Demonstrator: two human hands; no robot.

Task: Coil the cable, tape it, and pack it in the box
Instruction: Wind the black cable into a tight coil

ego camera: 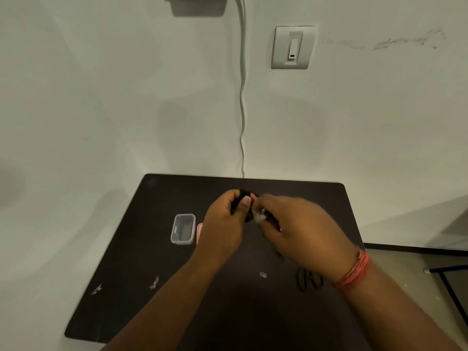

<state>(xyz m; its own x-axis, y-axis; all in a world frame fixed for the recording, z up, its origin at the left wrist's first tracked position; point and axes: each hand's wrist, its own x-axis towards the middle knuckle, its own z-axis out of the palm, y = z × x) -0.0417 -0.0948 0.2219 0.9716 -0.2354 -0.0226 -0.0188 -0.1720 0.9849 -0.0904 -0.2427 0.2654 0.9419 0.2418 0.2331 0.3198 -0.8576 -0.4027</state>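
Cable (pixel 244 193), bunched into a small black coil, sits pinched in my left hand (pixel 224 221) above the tabletop (pixel 157 262), right of the clear box (pixel 182 229). My right hand (pixel 291 224) presses close against it, fingers closed on a pale scrap of tape (pixel 260 217). If my left grip slackens, the coil could spring loose, or the tape could fold onto itself.

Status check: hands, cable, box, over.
Left hand shut on black cable, held above the table. Right hand pinching clear tape against it. Box open, left of the hands, nothing blocking it.
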